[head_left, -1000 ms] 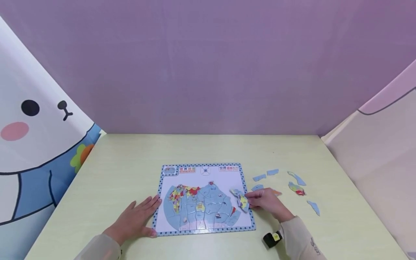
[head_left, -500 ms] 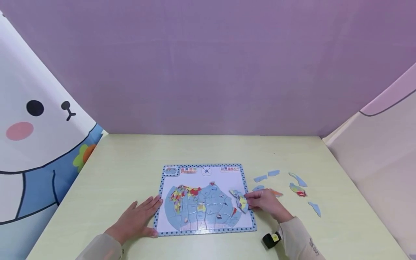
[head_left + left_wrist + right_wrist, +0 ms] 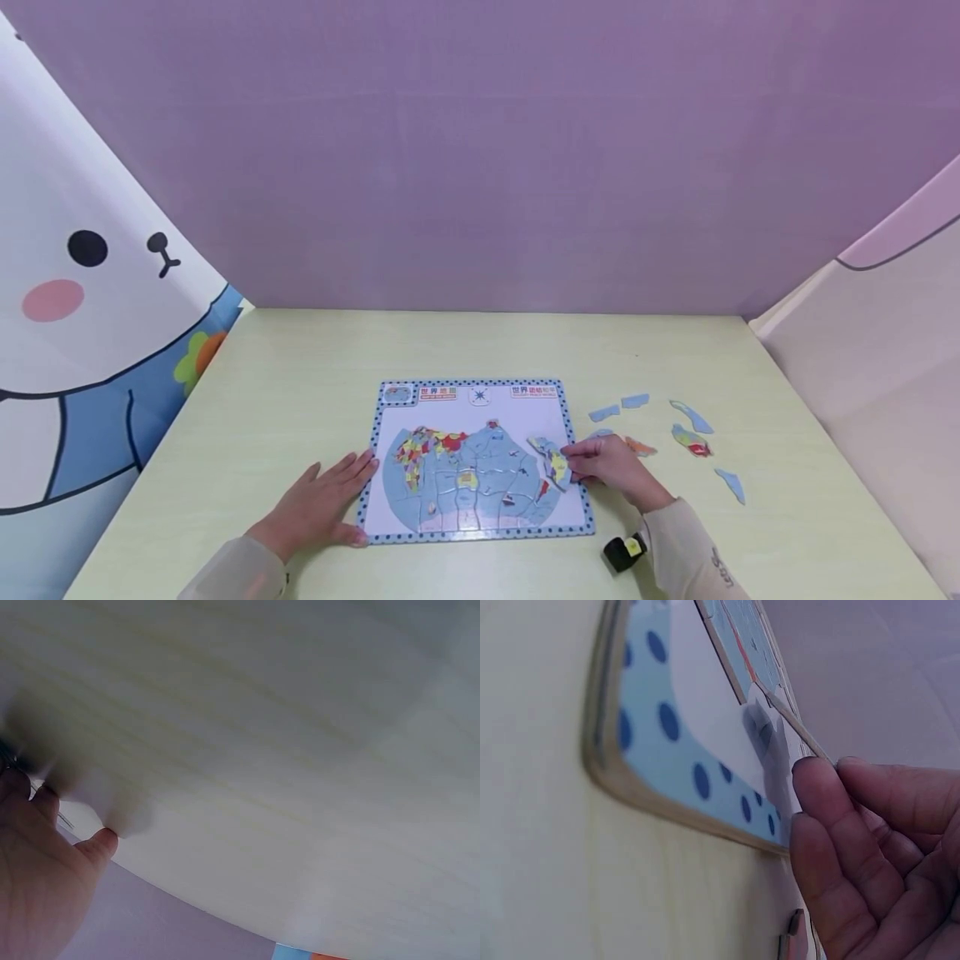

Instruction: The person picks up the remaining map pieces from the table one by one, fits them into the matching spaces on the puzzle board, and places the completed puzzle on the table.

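Observation:
A world-map puzzle board (image 3: 517,417) with a dotted blue border lies on the table, its lower area filled with joined blue pieces. My right hand (image 3: 615,468) pinches a puzzle piece (image 3: 553,464) with yellow land on blue between thumb and fingers. That piece is over the board's right side, beside the joined pieces; in the right wrist view the piece (image 3: 802,727) appears edge-on and tilted above the board (image 3: 705,750). At the board's left edge rests my left hand (image 3: 318,504), fingers extended, thumb near the lower left corner. Its fingertips are dim in the left wrist view.
Several loose pieces lie right of the board, among them a green and red piece (image 3: 690,442), an orange piece (image 3: 640,447) and a blue piece (image 3: 730,485). A small black block-like device (image 3: 621,553) sits by the right wrist. A purple wall (image 3: 480,167) stands behind the table.
The puzzle piece in my right hand has shifted slightly left relative to the board, closer to the joined pieces. My left hand stays in place; the head view has drifted a little.

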`<control>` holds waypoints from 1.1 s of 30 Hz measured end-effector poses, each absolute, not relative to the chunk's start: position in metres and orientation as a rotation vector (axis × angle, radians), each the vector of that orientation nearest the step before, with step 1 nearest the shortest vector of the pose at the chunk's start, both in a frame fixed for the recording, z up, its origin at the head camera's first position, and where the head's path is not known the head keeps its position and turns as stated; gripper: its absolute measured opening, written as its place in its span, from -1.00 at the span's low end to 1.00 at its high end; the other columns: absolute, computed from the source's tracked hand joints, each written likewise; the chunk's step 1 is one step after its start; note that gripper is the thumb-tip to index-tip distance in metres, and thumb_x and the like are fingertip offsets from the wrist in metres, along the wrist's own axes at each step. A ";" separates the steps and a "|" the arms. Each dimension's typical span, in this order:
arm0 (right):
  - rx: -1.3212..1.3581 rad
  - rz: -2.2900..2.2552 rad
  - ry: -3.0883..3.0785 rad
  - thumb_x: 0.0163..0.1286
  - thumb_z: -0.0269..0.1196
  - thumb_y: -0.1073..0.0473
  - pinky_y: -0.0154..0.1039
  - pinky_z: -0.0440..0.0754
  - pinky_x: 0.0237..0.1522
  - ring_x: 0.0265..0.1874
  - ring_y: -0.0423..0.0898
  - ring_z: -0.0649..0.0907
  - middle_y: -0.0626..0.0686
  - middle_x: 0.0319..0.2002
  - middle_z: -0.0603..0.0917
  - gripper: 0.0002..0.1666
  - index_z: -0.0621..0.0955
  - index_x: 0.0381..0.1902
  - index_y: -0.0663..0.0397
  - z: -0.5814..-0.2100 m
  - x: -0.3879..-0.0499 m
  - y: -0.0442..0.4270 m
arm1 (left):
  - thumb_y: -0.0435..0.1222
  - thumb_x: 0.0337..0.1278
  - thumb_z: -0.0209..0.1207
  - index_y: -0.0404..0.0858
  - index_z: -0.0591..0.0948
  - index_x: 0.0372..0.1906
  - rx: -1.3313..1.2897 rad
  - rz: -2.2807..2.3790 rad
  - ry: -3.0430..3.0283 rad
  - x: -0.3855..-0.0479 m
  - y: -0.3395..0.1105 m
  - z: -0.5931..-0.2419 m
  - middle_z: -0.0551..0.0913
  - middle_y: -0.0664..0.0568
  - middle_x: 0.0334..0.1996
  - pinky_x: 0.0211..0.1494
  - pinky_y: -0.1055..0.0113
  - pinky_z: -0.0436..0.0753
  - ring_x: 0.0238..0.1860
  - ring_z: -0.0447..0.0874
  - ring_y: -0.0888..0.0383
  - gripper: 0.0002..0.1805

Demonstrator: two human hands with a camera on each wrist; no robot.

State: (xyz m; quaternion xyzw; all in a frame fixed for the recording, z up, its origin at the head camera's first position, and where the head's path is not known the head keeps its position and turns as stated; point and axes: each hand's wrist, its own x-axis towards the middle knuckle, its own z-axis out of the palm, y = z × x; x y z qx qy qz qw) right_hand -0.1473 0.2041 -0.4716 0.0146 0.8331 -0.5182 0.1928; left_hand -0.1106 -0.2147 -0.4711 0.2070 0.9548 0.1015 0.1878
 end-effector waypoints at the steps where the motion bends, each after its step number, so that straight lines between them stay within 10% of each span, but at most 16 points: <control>1: 0.037 -1.455 2.337 0.29 0.24 0.38 -0.26 0.68 -0.34 -0.45 -0.11 0.68 0.15 -0.26 0.72 -0.70 0.61 -0.03 0.42 -0.472 -0.148 0.204 | 0.24 -0.21 0.30 -0.29 0.27 0.41 0.580 0.287 2.685 -0.111 -0.214 -0.471 0.20 -0.09 0.44 0.33 -0.32 0.10 0.44 0.07 -0.14 0.09; 33: -0.002 -1.441 2.334 0.28 0.22 0.40 -0.28 0.66 -0.37 -0.46 -0.10 0.68 0.17 -0.28 0.73 -0.71 0.61 -0.04 0.43 -0.472 -0.149 0.201 | 0.23 -0.22 0.31 -0.27 0.26 0.43 0.545 0.271 2.672 -0.110 -0.213 -0.467 0.18 -0.06 0.45 0.34 -0.30 0.10 0.45 0.05 -0.13 0.09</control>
